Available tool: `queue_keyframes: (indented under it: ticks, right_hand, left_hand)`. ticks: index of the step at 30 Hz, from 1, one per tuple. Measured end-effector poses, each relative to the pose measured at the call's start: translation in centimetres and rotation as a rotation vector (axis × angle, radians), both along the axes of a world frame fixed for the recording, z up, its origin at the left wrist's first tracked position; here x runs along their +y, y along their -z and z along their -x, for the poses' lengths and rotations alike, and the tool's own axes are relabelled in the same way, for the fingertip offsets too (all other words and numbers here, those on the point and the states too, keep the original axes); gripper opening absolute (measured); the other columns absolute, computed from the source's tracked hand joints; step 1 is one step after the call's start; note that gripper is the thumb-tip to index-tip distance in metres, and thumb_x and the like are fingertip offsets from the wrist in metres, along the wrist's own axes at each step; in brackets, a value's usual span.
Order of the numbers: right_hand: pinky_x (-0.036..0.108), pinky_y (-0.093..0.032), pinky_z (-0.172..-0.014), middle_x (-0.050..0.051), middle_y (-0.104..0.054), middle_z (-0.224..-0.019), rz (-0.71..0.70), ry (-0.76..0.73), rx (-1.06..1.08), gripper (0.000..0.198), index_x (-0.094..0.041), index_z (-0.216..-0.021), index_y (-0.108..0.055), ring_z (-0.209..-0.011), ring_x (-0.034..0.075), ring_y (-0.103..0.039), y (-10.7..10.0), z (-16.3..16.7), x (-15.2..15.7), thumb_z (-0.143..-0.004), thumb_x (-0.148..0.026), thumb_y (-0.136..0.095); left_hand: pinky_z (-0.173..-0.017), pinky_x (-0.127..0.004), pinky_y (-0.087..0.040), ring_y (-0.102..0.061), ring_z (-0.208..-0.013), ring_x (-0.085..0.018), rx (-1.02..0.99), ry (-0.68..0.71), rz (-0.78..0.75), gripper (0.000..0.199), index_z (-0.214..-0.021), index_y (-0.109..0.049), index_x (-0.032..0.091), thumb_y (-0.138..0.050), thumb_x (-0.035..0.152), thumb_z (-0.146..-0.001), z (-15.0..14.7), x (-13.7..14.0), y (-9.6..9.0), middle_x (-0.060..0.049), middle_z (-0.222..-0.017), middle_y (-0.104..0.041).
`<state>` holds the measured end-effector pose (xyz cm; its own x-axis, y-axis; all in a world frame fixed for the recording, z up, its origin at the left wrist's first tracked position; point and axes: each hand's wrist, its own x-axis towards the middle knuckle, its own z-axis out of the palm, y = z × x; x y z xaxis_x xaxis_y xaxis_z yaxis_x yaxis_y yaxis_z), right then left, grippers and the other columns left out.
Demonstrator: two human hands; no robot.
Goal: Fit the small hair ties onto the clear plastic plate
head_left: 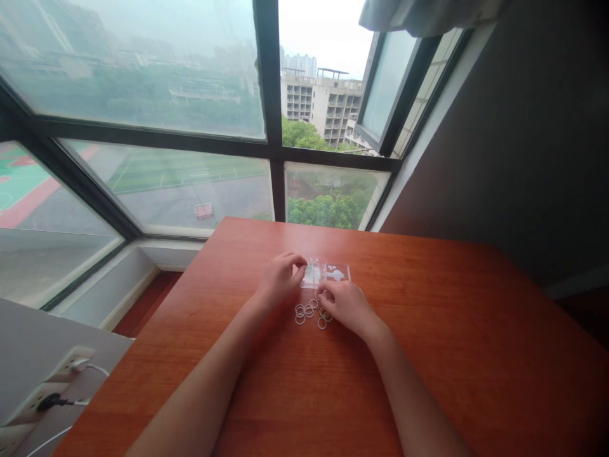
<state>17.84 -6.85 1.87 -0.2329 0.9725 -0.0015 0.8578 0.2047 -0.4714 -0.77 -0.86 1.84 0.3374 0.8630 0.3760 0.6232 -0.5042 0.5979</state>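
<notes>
A small clear plastic box (337, 274) lies open on the table, with white print or shapes on its right half. My left hand (280, 277) is at the box's left edge, its thumb and forefinger curled in and closed on it. Just in front of the box lie several thin pale rings (300, 311), loose and partly overlapping, a few of them yellowish. Over the right part of these rings is my right hand (346, 303), its fingertips pinched together at a ring by the box's front edge. That hand hides some of the rings.
The reddish-brown wooden table (428, 355) stretches out on both sides, its far edge near a dark window frame (273, 152). A tilted window pane (390, 89) stands ajar at the upper right. Plugs and cables (54, 401) sit in wall sockets at the lower left.
</notes>
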Motion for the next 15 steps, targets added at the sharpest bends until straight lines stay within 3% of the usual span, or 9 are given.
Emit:
queue_keyframes:
  ticks: [7,15]
  right_hand:
    - [0.021,-0.035,-0.06,-0.002,-0.062,-0.065,-0.144,0.104,0.209,0.018,-0.023,-0.093,-0.069,-0.062,0.013,-0.055,0.5,-0.5,0.7,-0.087,-0.029,-0.053]
    - [0.021,-0.035,-0.063,-0.001,-0.066,-0.072,-0.285,0.1,0.15,0.02,-0.024,-0.096,-0.069,-0.063,0.013,-0.057,0.5,-0.4,0.5,-0.09,-0.03,-0.051]
  left_hand:
    - [-0.06,-0.022,-0.043,-0.054,-0.063,-0.011,-0.177,0.158,0.127,0.016,-0.09,-0.068,0.017,-0.055,0.023,-0.083,-0.6,-0.2,0.1,-0.002,-0.077,-0.067]
    - [-0.054,-0.02,-0.037,-0.051,-0.06,-0.01,-0.247,0.224,0.315,0.025,-0.083,-0.069,0.014,-0.055,0.035,-0.086,-1.7,-0.9,-0.1,-0.002,-0.073,-0.067]
